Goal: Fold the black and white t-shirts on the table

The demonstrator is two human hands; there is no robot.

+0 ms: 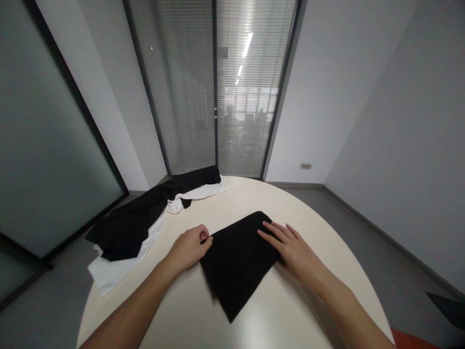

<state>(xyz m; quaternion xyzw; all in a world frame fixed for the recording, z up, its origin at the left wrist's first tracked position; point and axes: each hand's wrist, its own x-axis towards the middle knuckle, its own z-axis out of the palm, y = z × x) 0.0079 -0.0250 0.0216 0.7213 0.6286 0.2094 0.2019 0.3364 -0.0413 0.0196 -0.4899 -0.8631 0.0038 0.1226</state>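
A folded black cloth (238, 261) lies on the pale round table (290, 213), one pointed corner toward me. At its left upper corner, my left hand (191, 246) pinches the edge between thumb and fingers. My right hand (288, 245) rests on the right side of the cloth with its fingers spread; its thumb is hidden. Farther left on the table lie a loosely spread black garment (134, 218) and a white garment (119, 271) partly beneath it, both reaching to the table's left edge.
Beyond the table stand glass panels with blinds (247, 121) and a grey-white wall (327, 97) with a small socket (305, 166). Something red (410, 339) shows at the bottom right, below a dark object (448, 308).
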